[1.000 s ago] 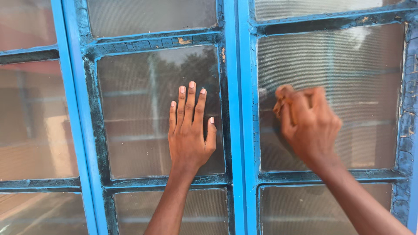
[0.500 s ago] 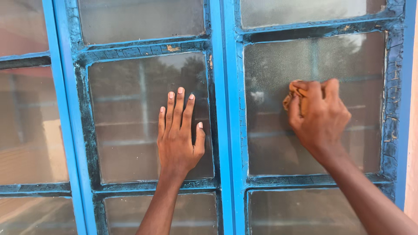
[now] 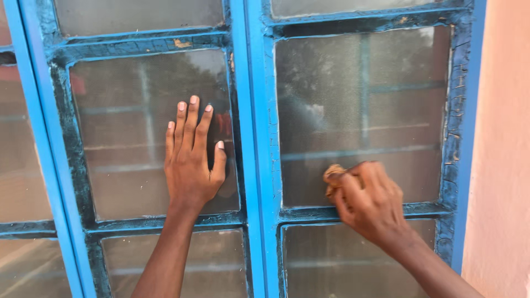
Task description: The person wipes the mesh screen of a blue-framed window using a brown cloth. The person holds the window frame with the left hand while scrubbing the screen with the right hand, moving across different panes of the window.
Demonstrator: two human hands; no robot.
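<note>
**A:** Where are the two hands, going by the central blue upright (image 3: 255, 149) of the window?

**B:** One on each side of it. The left hand (image 3: 190, 165) lies just left of the upright, flat against the dusty pane (image 3: 127, 132) there, palm on the glass. Its fingers are stretched out and point up, close together, the thumb standing slightly off toward the upright. It grips nothing.

**A:** And the other?

**B:** The right hand (image 3: 370, 201) is right of the upright, low on the neighbouring pane (image 3: 364, 110), near that pane's bottom edge. Its fingers are curled tight around a small brownish-orange rag (image 3: 333, 175), bunched into a wad. Only a bit of the cloth pokes out at the side of the fist that faces the upright; the rest is hidden inside the grip.

**A:** Is the rag touching the glass?

**B:** It looks pressed against it, in the lower part of the pane, just above the horizontal blue bar (image 3: 309, 212) that branches off the upright. The knuckles overlap that bar.

**A:** What about the frame itself?

**B:** Blue paint, cracked and chipped, darker and grimy along the edges where it meets the glass. More panes sit above and below both hands, all cloudy.

**A:** Anything beyond the window?

**B:** Far right of the upright, past the outer frame, a pinkish-peach wall (image 3: 502, 165).
</note>
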